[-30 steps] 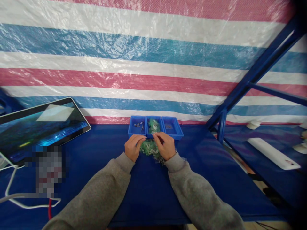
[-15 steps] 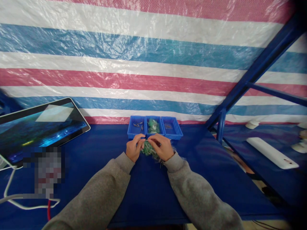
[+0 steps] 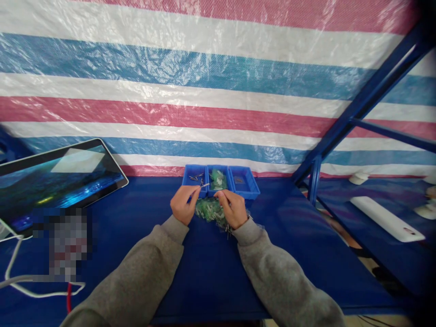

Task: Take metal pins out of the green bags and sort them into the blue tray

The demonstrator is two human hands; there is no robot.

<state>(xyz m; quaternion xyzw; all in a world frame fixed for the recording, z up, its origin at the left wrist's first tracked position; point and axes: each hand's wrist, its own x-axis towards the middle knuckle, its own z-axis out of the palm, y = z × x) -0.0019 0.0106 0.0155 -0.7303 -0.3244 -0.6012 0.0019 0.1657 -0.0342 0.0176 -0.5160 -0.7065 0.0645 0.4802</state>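
Observation:
My left hand (image 3: 183, 204) pinches a small thin silvery pin-like piece (image 3: 205, 185), its tip pointing right. My right hand (image 3: 233, 208) has thumb and forefinger closed together; what they hold, if anything, is too small to make out. Beneath and between my hands lies a pile of small green-and-clear plastic packets (image 3: 208, 210), partly hidden by the right hand. Just beyond stand three joined blue bins: the left bin (image 3: 185, 175) has several metal pins (image 3: 195, 177), the middle bin (image 3: 226, 172) green packets (image 3: 218, 180), the right bin (image 3: 250, 181) a few small greyish pieces (image 3: 239, 180).
On the left a tablet-like screen (image 3: 61, 181) leans on the blue table (image 3: 211, 281), with white cables (image 3: 41, 294) in front. A blue metal frame (image 3: 315, 175) rises at the right. Beyond it lies a long white object (image 3: 384, 218). Striped sheeting (image 3: 204, 113) hangs behind.
My hands have moved apart. The left hand has shifted left and slightly up, showing the thin piece in its fingertips; more of the packet pile shows between the hands.

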